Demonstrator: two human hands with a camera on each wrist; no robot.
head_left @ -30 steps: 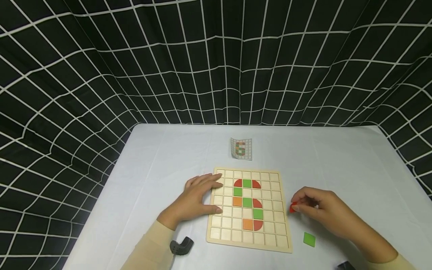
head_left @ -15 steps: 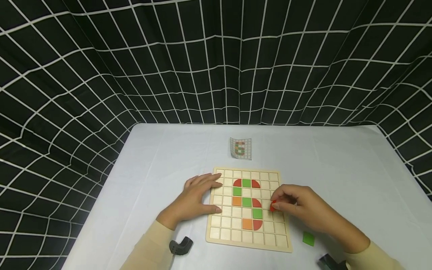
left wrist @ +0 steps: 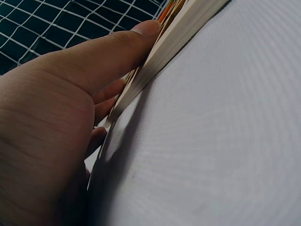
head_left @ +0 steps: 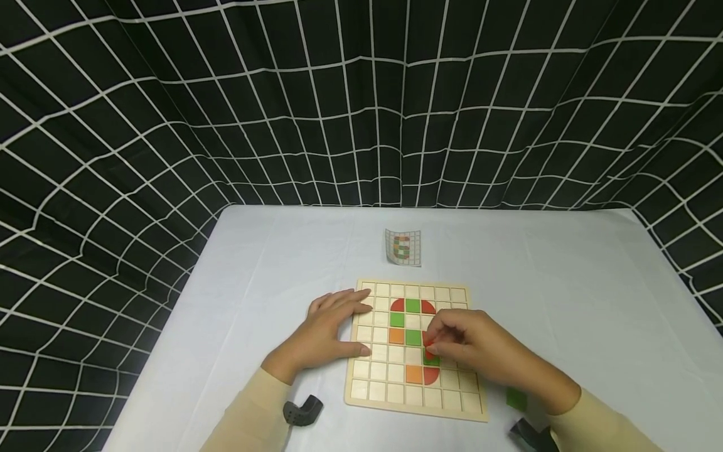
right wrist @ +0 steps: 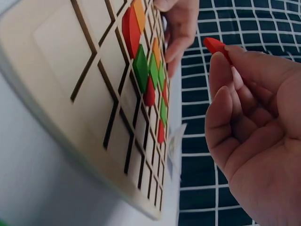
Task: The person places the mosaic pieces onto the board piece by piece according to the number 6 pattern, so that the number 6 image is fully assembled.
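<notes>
A wooden grid board lies on the table, with red quarter-circle, green square and orange square tiles set in some cells. My left hand rests along its left edge, fingers extended over the rim; the left wrist view shows the thumb on the board's edge. Between thumb and fingertips, my right hand pinches a small red tile. It is held over the right-middle part of the board, overlapping a green tile in the head view. The right wrist view shows the held piece raised off the board.
Behind the board lies a small paper card printed with a coloured grid pattern. A loose green tile is on the white table near my right forearm. A black curved object sits by my left wrist. Black curtains with white gridlines surround the table.
My right hand has moved left from beside the board to over its right-middle cells, carrying the red tile. The left hand has stayed in place.
</notes>
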